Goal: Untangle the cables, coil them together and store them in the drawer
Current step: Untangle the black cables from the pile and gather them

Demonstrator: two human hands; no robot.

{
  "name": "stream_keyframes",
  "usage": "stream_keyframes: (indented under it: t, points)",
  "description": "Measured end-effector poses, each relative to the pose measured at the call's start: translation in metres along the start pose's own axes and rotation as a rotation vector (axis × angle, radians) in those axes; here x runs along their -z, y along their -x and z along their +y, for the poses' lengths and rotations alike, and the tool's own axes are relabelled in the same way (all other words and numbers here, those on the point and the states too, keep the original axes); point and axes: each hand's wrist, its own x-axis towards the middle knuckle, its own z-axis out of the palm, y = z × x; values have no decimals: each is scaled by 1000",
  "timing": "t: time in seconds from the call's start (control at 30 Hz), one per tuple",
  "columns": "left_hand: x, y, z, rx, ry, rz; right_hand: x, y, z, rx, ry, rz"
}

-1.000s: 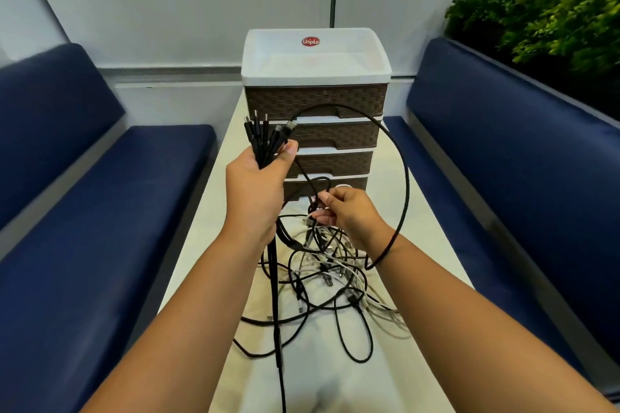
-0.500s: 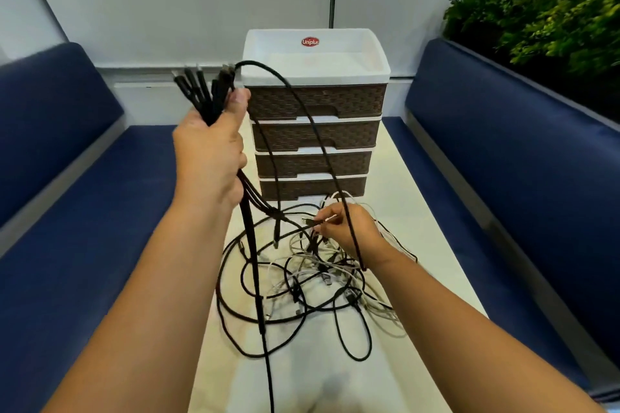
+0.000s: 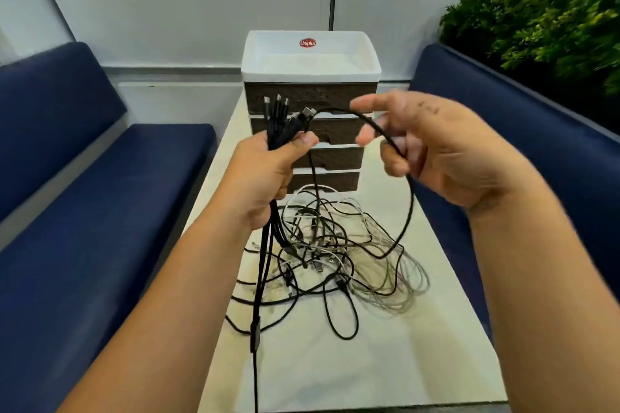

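The left hand [image 3: 268, 174] is gripping a bundle of black cables [image 3: 280, 124] upright, plug ends fanning out above the fist and the cords hanging down past the desk [image 3: 385, 362] edge. One black cable [image 3: 407, 184] is arching from that bundle across to the right hand [image 3: 432, 147], which is hooking it loosely with curled fingers while the forefinger and thumb are spreading apart. A tangled heap of black and white cables [image 3: 339, 251] is lying on the desk just in front of the drawer unit [image 3: 310, 111]. Its four brown drawers are sitting closed, so their contents are hidden; the white tray on top is showing only a red label [image 3: 307, 42]. Blue benches [image 3: 100, 194] are flanking the desk.
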Motion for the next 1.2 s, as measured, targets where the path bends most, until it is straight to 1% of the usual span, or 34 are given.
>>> stream_keyframes:
  t: [0.07,0.13,0.2,0.27,0.3,0.37,0.43,0.57,0.63,0.7,0.8,0.87,0.93,1.0,1.03,1.07,1.1,1.17,1.2]
  points:
    - [-9,13,3,-16,15,-47,-2,17,-11,56,245,110]
    - [-14,26,6,-28,48,-90,-5,33,-18,179,429,311]
    - [-17,38,10,-46,91,-128,-5,49,-24,330,422,489]
    - [-19,51,14,-59,112,-126,0,70,-28,420,295,561]
    - [-20,56,15,-62,122,-123,3,81,-28,425,243,563]
    - [-22,67,17,-60,146,-127,11,99,-21,359,225,524]
    - [-24,75,19,-60,166,-145,15,113,-7,244,280,461]
    - [-35,95,20,-40,226,-203,7,138,25,34,308,240]
    - [-41,108,19,-25,244,-223,1,154,42,-65,366,115]
    - [-45,117,18,-19,248,-239,-3,167,59,-161,421,27]
    - [-50,127,15,2,231,-211,-5,182,85,-300,581,-113]
    - [-52,131,11,16,230,-205,-8,188,99,-330,716,-264]
    - [-56,135,6,31,240,-199,-13,193,111,-322,831,-422]
    - [-59,139,2,47,248,-195,-17,194,124,-297,928,-499]
    - [-62,141,0,51,251,-193,-19,194,127,-276,953,-477]
    - [-64,142,-1,55,254,-192,-20,193,129,-237,937,-410]
    - [-66,144,-2,59,259,-191,-22,191,128,-185,881,-306]
    - [-71,147,-2,66,277,-200,-29,186,124,-74,680,-78]
    - [-74,149,-2,70,290,-208,-34,184,122,-48,576,-18]
